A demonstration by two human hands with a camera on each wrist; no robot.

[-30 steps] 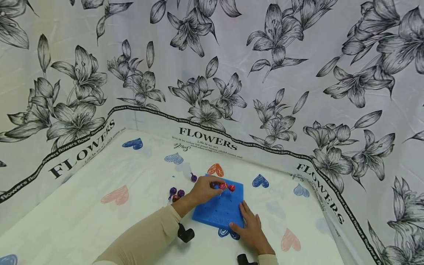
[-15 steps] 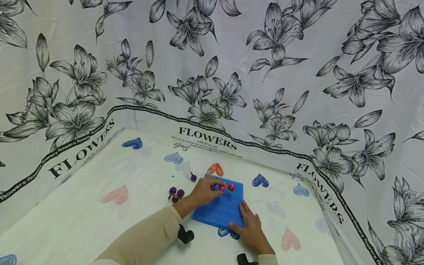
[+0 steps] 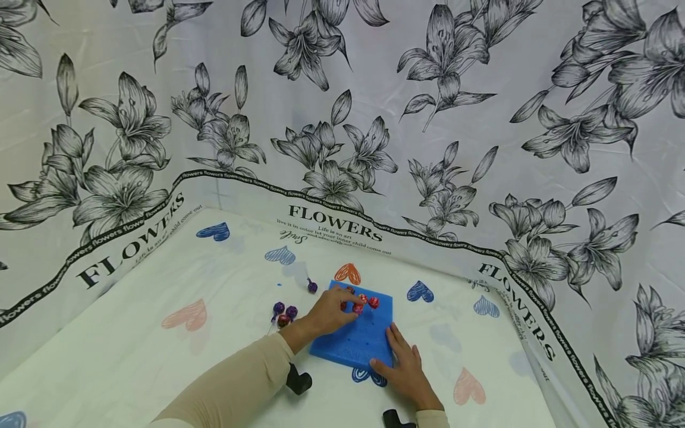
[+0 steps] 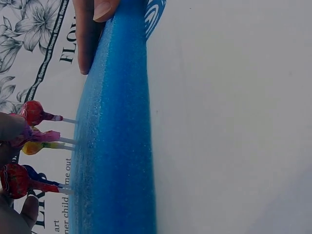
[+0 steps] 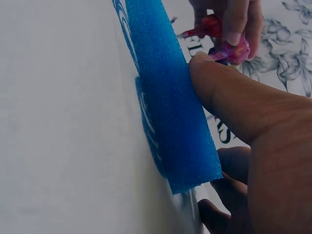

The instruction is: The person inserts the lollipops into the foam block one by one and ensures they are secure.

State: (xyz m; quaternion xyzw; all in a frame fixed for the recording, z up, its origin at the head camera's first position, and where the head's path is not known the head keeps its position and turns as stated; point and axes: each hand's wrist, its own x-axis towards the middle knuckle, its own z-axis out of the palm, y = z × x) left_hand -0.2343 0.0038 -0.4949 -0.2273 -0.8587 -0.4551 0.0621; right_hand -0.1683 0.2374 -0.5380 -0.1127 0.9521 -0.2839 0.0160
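Head view: the left hand [image 3: 327, 310] covers the far left corner of the foam block [image 3: 364, 339], so part of one lollipop [image 3: 357, 308] under its fingertips is hidden. Loose lollipops [image 3: 285, 313] at mid-left are too small to tell wrappers or sticks. Both forearms are cut off by the bottom edge.

Left wrist view: the block runs off top and bottom edges.

Right wrist view: the right hand [image 5: 253, 126] fills the lower right, cut off by the frame.
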